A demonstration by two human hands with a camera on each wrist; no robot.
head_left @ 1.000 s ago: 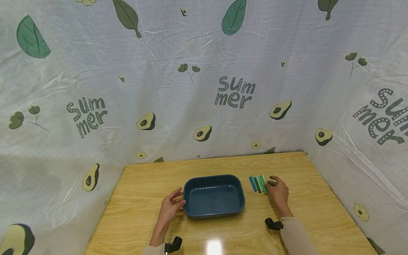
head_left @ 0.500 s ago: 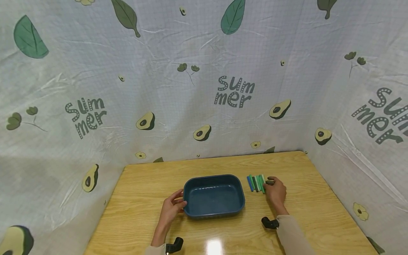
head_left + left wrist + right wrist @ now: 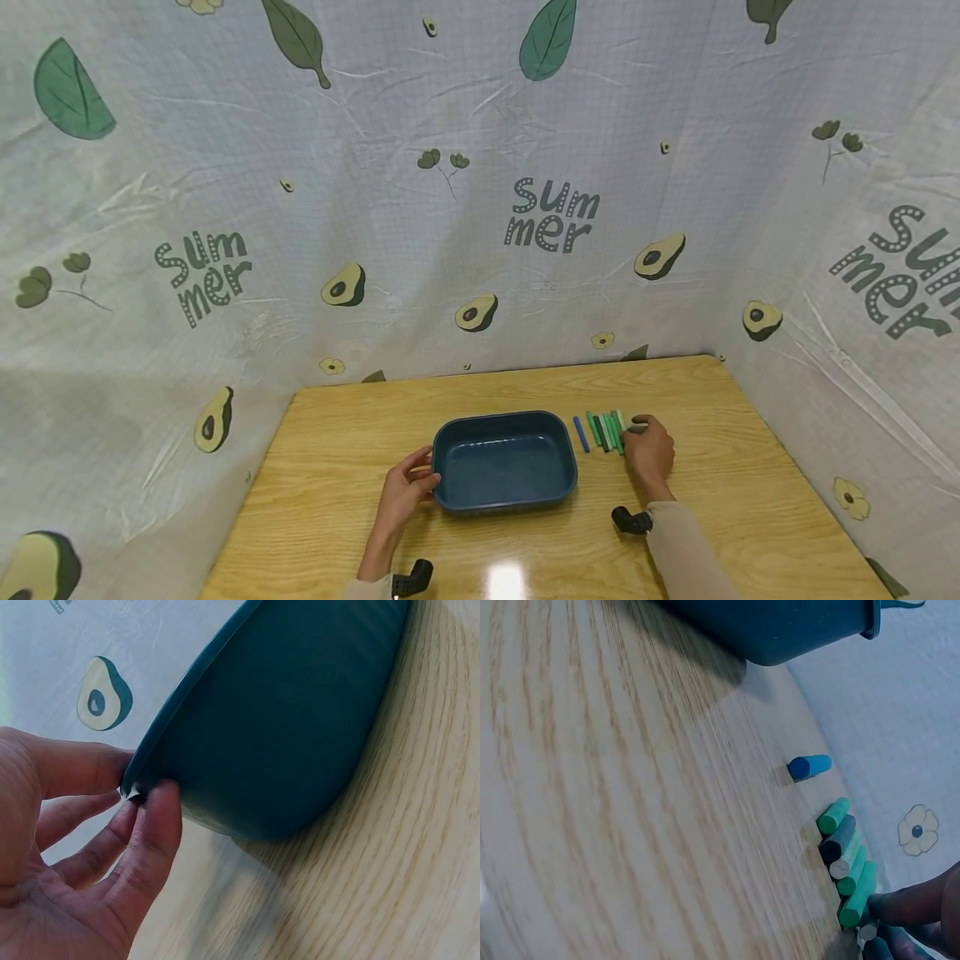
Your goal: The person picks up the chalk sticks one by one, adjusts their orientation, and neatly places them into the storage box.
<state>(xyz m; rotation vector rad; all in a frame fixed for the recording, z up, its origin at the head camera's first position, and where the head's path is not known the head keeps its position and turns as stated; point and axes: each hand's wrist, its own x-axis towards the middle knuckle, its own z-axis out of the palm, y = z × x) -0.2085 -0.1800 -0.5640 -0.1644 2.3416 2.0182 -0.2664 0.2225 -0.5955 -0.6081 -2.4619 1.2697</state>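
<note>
A dark blue tray stands in the middle of the wooden table. My left hand pinches its left rim; in the left wrist view the thumb lies on top of the rim and the fingers curl under it. Right of the tray lies a row of green and dark sticks, with one blue stick a little apart on the left. My right hand is at the row's right end, fingertips curled round a dark stick.
A printed cloth with avocados and leaves walls the table at the back and on both sides. Bare wood lies in front of the tray and to the right of my right hand. The tray holds nothing.
My right hand has slid the sticks a little to the left. The blue stick has come away from the row toward the tray. My left hand keeps its hold on the rim.
</note>
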